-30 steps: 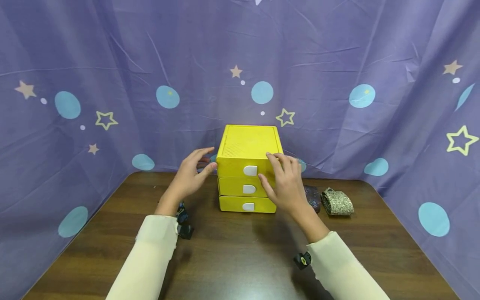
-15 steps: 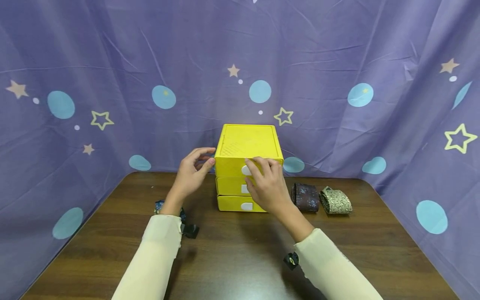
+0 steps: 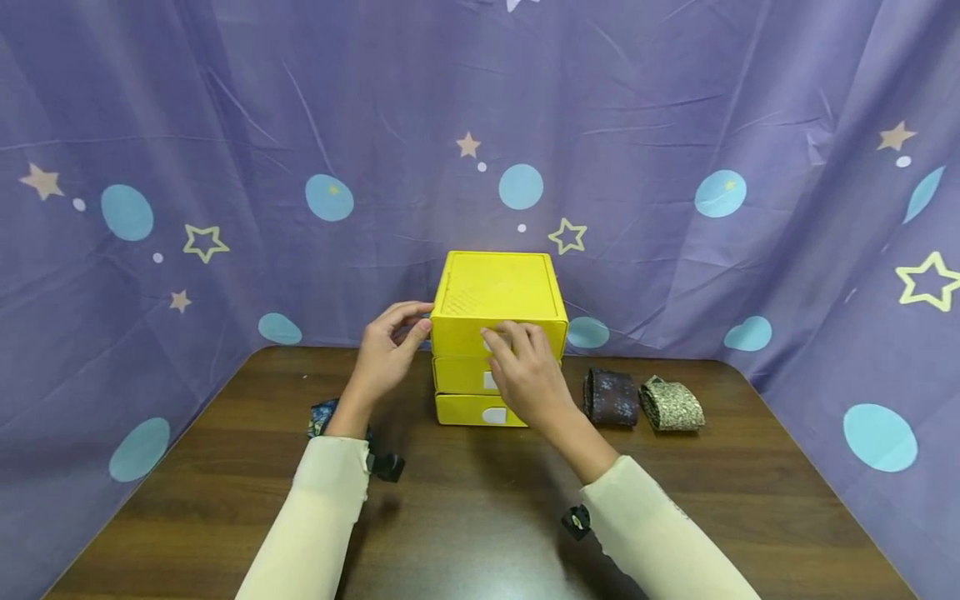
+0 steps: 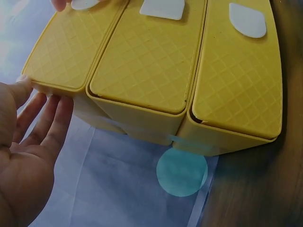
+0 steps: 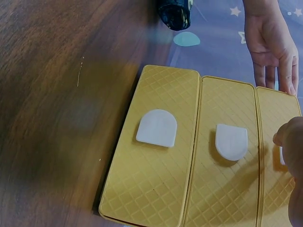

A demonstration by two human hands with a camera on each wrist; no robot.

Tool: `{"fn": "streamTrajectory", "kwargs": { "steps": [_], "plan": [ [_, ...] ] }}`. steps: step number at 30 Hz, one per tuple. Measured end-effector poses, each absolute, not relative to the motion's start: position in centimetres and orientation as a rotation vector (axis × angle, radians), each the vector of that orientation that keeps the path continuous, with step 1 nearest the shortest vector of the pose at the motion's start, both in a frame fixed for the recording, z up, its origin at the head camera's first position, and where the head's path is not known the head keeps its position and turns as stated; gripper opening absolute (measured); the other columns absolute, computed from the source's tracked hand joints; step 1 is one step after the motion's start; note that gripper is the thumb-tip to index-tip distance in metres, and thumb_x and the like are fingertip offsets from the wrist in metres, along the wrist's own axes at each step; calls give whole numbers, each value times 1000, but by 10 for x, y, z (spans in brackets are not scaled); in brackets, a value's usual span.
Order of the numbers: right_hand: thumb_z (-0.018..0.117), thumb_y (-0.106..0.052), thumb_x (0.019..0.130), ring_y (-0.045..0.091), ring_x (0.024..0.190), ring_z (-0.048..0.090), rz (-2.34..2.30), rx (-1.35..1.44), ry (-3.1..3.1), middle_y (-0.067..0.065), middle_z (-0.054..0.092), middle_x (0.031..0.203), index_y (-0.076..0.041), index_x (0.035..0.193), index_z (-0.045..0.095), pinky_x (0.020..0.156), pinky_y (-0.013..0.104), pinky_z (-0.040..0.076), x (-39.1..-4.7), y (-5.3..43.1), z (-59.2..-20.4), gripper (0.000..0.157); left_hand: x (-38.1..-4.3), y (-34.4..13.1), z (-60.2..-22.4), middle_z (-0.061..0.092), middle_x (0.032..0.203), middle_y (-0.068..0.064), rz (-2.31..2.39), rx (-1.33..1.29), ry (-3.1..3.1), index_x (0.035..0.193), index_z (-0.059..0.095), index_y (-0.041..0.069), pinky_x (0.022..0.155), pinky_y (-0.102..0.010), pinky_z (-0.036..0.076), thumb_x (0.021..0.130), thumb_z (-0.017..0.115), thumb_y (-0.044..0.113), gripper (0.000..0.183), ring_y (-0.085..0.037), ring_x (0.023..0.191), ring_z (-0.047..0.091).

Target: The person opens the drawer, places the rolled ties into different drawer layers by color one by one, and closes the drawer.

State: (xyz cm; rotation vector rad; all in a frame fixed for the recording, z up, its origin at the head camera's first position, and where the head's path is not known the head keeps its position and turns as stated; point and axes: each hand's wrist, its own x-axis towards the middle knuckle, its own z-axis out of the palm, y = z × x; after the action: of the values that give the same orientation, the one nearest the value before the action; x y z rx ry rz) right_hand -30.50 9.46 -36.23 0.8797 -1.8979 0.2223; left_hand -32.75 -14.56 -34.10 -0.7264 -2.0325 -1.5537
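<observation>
A yellow box [image 3: 501,283] with three closed drawers [image 3: 459,408], each with one white handle [image 5: 232,142], upright on the brown table [image 3: 465,517]

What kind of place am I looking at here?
Probably an indoor spot staged for tabletop activity, though I can't be sure: a purple curtain printed with stars hangs behind and beside a wood-grain table, where a small yellow drawer unit stands.

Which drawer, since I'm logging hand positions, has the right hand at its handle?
The top drawer: the right hand partly covers its white handle. The right wrist view shows the middle drawer and bottom drawer uncovered.
</observation>
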Motion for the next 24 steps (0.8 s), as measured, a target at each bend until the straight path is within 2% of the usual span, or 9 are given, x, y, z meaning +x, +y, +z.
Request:
{"fn": "streamTrajectory", "kwargs": {
  "steps": [5, 13, 19, 24],
  "plan": [
    [75, -1, 89, 35, 94, 56, 224, 885, -1873, 19, 62, 112, 1, 121, 68, 83, 44, 51, -307, 95, -363, 33, -337, -147, -351, 62, 129, -22, -1587, -727, -1989, 127, 67, -8, 89, -18, 55, 101, 63, 3, 28, -22, 109, 64],
    [64, 1, 97, 35, 96, 56, 218, 893, -1883, 17, 64, 110, 3, 118, 69, 87, 43, 51, -307, 94, -361, 22, -335, -149, -355, 63, 129, -15, -1612, -727, -1962, 128, 69, -2, 92, -21, 55, 101, 65, 10, 29, -21, 111, 63],
    [68, 2, 95, 35, 96, 57, 179, 909, -1847, 17, 65, 109, 4, 117, 69, 87, 42, 54, -309, 94, -361, 22, -336, -148, -355, 63, 129, -17, -1607, -716, -1967, 128, 69, -2, 92, -20, 55, 101, 64, 8, 29, -22, 111, 63],
    [68, 1, 96, 33, 96, 58, 111, 921, -1848, 16, 64, 110, 4, 117, 69, 86, 38, 55, -311, 98, -358, 21, -330, -145, -350, 61, 131, -22, -1582, -701, -1993, 129, 66, -8, 93, -21, 55, 102, 61, 2, 29, -25, 112, 64]
  ]
}}
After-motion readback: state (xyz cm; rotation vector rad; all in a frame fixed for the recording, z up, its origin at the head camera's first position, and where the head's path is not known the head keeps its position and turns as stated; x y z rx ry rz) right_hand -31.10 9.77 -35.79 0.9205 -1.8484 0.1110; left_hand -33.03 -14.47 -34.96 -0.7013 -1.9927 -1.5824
